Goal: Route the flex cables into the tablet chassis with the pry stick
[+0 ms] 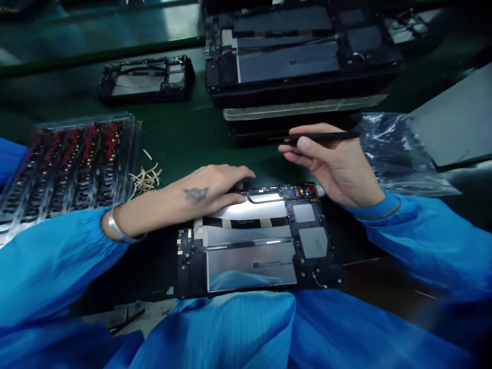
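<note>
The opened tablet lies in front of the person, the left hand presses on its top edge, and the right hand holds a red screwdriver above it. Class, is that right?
Not quite. In the head view the right hand holds a thin black stick-like tool, not a red screwdriver. The rest stands: the left hand presses on the top edge of the opened tablet.

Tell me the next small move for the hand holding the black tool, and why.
Probably lower the black tool in the right hand to the top edge of the opened tablet. The tool hovers above it, while the left hand presses on that edge beside the small components.
</note>
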`<state>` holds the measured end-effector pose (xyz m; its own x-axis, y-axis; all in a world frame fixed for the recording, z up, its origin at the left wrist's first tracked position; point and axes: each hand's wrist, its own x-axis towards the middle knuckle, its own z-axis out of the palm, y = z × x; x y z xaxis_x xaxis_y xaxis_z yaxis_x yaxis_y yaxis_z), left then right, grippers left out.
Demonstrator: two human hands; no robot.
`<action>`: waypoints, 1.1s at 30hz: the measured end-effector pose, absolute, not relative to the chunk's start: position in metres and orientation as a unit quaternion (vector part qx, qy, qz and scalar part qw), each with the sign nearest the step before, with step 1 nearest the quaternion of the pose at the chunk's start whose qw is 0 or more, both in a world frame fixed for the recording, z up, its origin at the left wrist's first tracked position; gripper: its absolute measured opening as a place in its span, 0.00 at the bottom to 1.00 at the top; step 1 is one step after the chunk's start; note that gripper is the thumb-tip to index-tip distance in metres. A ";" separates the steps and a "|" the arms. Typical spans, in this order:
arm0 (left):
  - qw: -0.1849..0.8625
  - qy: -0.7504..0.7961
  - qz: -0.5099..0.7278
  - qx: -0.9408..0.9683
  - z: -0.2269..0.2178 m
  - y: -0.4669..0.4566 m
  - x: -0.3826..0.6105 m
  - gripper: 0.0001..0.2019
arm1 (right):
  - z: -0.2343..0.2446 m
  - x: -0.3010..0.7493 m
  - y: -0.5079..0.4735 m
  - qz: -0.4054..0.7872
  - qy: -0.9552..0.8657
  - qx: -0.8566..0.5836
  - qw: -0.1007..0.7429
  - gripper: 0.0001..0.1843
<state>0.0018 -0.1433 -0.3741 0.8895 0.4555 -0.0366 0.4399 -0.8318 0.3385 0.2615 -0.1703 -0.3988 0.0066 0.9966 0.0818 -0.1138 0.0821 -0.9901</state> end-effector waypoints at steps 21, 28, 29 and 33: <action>0.576 0.352 0.095 0.732 -0.346 -0.102 0.012 0.13 | -0.384 0.256 -0.268 0.012 -0.958 -0.187 0.218 0.20; 0.582 0.343 0.224 0.703 -0.324 -0.127 0.009 0.13 | -0.377 0.278 -0.266 0.033 -0.880 -0.276 0.386 0.21; 0.596 0.329 0.247 0.690 -0.326 -0.133 0.008 0.12 | -0.376 0.277 -0.269 0.054 -0.834 -0.311 0.453 0.17; 0.668 0.254 0.332 0.616 -0.334 -0.168 0.001 0.18 | -0.373 0.265 -0.275 0.063 -0.628 -0.423 0.650 0.10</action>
